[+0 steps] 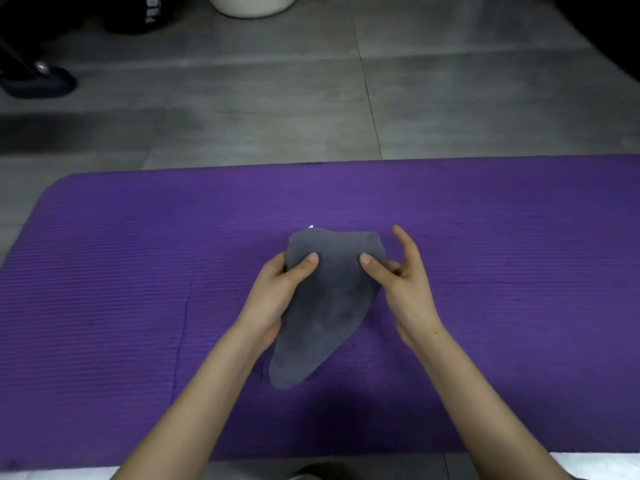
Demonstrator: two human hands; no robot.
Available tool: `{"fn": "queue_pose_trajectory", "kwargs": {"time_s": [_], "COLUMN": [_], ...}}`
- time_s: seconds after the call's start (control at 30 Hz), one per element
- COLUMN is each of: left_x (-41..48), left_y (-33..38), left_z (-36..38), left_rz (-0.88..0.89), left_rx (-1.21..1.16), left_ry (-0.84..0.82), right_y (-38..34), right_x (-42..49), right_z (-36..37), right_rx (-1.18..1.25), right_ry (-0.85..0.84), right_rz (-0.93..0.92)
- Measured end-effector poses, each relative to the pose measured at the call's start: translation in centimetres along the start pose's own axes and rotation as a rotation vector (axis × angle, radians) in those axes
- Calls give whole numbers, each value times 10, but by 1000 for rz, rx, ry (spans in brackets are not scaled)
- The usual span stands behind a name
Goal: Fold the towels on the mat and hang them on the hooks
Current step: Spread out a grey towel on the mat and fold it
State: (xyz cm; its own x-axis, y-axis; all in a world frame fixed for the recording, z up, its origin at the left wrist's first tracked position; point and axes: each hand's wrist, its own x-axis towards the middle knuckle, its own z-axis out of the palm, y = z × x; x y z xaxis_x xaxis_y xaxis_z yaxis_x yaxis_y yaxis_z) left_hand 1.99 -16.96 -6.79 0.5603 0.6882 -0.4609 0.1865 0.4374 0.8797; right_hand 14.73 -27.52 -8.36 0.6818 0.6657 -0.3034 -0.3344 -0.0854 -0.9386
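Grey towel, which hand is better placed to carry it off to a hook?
Probably the left hand: it wraps round the towel along its side, thumb on top. The right hand only pinches the upper edge, its other fingers splayed clear.

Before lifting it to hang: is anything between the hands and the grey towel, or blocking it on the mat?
Nothing visible. The left hand and right hand both pinch the grey towel over the purple mat. No hooks are in view.

Basket (252, 5): white, perforated, 12 o'clock, cut by the frame edge.
Floor (450, 98): grey tiles, seams visible.
Black item (145, 15): white lettering, 11 o'clock.
Dark object (38, 83): 10 o'clock, on floor.
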Motion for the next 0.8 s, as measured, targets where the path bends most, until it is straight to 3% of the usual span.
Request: {"fn": "queue_pose_trajectory", "kwargs": {"time_s": [0.07,0.17,0.27,0.33,0.43,0.53,0.67,0.8], "left_x": [-2,-1,6,16,41,68,77,70], "left_y": [2,7,16,21,15,9,9,16], "left_z": [-6,-20,-33,-34,-35,-32,-17,10], "left_rz": [83,211,358,436,632,648,395,395], "left_rx": [69,128,596,962,1261,1212,844,828], "left_ry": [37,33,-102,-34,146,197,-62,-58], "right_y": [-8,-18,-27,-30,-32,-28,-30,-40], "right_x": [-1,6,24,38,61,89,111,108], "right_z": [1,-6,-16,-17,-17,-18,-22,-44], "right_rx": [-52,-361,-732,-970,-1050,-981,-847,-700], "right_ry": [-85,-288,-451,-455,-466,-550,-631,-635], "right_rz": [-90,-256,-335,-390,-424,-334,-279,-203]}}
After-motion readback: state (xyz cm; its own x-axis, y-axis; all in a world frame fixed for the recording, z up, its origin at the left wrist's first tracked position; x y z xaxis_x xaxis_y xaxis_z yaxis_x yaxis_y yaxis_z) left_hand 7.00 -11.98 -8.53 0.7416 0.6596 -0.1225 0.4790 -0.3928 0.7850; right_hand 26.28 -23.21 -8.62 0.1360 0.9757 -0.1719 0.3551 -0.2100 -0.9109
